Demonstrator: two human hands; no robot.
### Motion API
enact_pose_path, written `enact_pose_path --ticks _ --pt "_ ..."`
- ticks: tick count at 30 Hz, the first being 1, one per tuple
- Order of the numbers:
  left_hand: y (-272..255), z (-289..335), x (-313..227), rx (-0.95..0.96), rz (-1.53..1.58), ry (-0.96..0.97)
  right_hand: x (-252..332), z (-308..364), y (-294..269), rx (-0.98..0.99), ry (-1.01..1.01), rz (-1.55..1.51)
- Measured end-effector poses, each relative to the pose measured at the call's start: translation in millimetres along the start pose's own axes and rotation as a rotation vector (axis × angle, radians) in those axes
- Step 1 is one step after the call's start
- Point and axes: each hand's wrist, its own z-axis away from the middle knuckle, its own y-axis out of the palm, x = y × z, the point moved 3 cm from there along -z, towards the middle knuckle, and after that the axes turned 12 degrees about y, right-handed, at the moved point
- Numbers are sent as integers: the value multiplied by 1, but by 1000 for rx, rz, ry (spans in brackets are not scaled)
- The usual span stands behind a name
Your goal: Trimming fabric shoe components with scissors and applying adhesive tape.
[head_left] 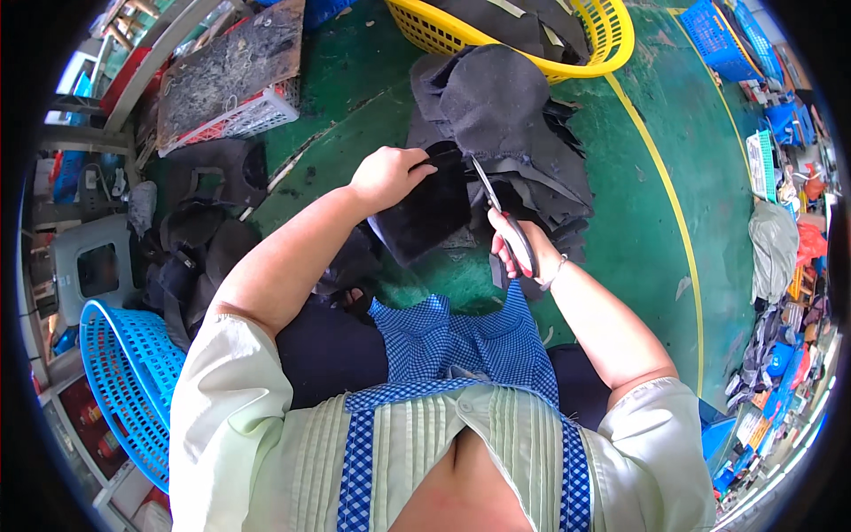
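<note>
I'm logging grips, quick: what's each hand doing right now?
Left hand: closed, pinching the upper edge of the glossy black fabric piece.
Right hand: closed, holding the black-handled metal scissors.

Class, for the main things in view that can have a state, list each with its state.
Left hand, gripping black piece
Right hand, gripping scissors
Scissors, blades' opening unclear
Black piece, held
Dark pieces, overlapping on green floor
Yellow basket, holding dark pieces
Apron, worn

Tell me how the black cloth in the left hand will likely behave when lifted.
The black cloth will probably flop, as it bends in soft curves below the left hand. Its sheen hints that it may be slightly slippery.
</note>
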Motion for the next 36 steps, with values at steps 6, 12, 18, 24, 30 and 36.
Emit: enact_pose_path --ticks 6,12,18,24,30,36 --pt "5 6 -3 6 7 42 1 -8 9 123 34 25" --pt "-8 5 9 66 157 -41 31 4 21 9 -77 -41" --pt "-46 10 -44 264 382 169 89 56 31 -430 -927 491" --pt "-41 19 -36 652 880 48 158 113 36 -656 -1224 821" --pt "-35 39 1 877 899 19 219 192 -5 -1114 -1742 700" --pt "-91 28 0 213 866 -105 213 132 -127 -626 -1756 -256"
